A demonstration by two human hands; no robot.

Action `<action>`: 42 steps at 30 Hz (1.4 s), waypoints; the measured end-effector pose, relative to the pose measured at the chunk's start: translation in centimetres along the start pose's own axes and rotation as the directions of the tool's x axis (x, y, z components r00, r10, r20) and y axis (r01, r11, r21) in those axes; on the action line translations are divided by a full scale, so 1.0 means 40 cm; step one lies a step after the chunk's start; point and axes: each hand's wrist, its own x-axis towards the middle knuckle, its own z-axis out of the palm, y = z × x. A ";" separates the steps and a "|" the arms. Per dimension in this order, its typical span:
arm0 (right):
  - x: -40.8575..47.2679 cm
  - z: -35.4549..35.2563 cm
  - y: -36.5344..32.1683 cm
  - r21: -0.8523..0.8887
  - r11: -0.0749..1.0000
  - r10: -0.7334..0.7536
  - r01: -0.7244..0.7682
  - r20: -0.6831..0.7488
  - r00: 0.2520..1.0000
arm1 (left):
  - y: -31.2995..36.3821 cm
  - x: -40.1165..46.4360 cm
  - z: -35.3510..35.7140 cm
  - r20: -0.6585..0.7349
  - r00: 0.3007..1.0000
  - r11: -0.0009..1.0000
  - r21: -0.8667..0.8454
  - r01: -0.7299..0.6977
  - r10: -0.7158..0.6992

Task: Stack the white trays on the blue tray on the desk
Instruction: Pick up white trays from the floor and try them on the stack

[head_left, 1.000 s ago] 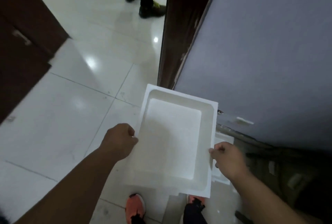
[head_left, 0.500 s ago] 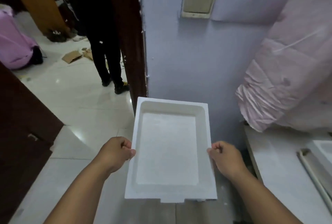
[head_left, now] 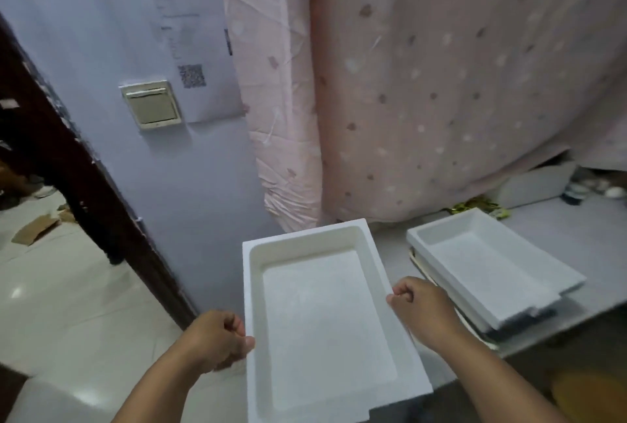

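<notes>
I hold a white foam tray [head_left: 325, 327] level in front of me, hollow side up. My left hand [head_left: 217, 338] grips its left rim and my right hand [head_left: 420, 310] grips its right rim. To the right, on the grey desk [head_left: 576, 239], a second white tray [head_left: 488, 263] lies on top of a low stack. A dark edge of the blue tray [head_left: 522, 324] shows under the stack's near corner. The held tray hangs left of the stack, over the desk's left end.
A pink spotted curtain [head_left: 441, 83] hangs behind the desk. A pale wall with a switch plate [head_left: 152, 107] stands to the left, beside a dark door frame [head_left: 68, 165]. Small items and a grey box [head_left: 536, 185] sit at the desk's far right.
The view has swung up and right from the floor to the desk. The tray stays in both hands, and the stack on the desk has come into sight.
</notes>
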 end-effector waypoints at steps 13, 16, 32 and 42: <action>-0.019 -0.594 0.388 -0.091 0.992 0.069 -0.083 -0.148 0.987 | 0.464 -0.104 0.532 0.084 0.980 0.982 0.043 -0.183 0.179; 0.028 -0.644 0.399 -0.086 0.994 0.058 -0.072 -0.154 0.986 | 0.523 -0.085 0.567 0.075 0.981 0.984 0.016 -0.180 0.178; 0.348 -0.740 0.408 -0.184 0.978 0.054 -0.095 -0.214 0.975 | 0.714 0.204 0.646 0.075 0.974 0.977 -0.015 -0.214 0.214; 0.539 -0.748 0.497 -0.257 0.966 0.015 -0.033 -0.070 0.997 | 0.749 0.282 0.767 -0.007 0.999 0.998 -0.026 -0.054 0.053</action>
